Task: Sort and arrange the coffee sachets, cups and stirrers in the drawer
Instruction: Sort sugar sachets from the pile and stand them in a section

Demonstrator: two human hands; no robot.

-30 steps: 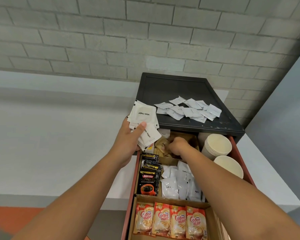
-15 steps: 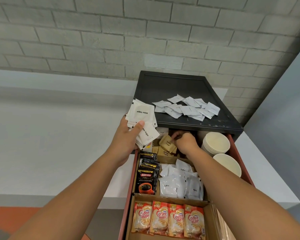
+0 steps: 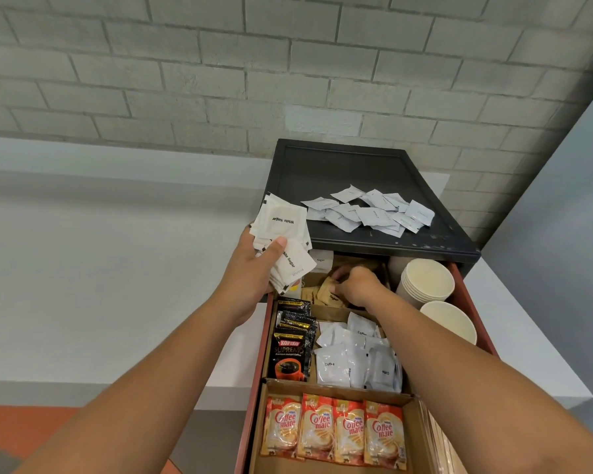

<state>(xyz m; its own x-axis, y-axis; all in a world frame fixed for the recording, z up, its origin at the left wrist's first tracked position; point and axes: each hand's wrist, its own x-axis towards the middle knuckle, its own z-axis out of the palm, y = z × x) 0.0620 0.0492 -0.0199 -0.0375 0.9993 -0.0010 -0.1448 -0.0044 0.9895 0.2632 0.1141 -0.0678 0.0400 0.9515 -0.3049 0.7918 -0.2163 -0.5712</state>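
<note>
My left hand [image 3: 254, 265] grips a fanned stack of white paper sachets printed "White Sugar" [image 3: 281, 222]. The thumb presses across their front and the fingers are curled behind them. I hold them above the drawer's rear left corner, in front of the black cabinet top's [image 3: 339, 169] edge.

My right hand [image 3: 360, 285] is down in the rear compartment of the open reddish-brown drawer [image 3: 263, 336]. Its fingers are curled among the small brown paper sugar sachets [image 3: 326, 294] and touch them. I cannot tell whether they have one pinched.

Just right of that hand, a stack of pale paper cups [image 3: 427, 280] lies tilted against the drawer's right side. A second pale cup [image 3: 449, 323] sits nearer me.

In the middle compartment, black Kopiko Supremo coffee sachets [image 3: 290, 354] stand in a row on the left. White sachets marked "Coffee" [image 3: 355, 360] are heaped beside them.

A brown cardboard divider [image 3: 336, 387] separates these from the nearest compartment, where four orange-and-cream Coffee mate sachets [image 3: 336, 429] lie side by side.

On the cabinet top, more loose white sachets [image 3: 368, 213] lie scattered in a low pile, well apart from both hands.
</note>
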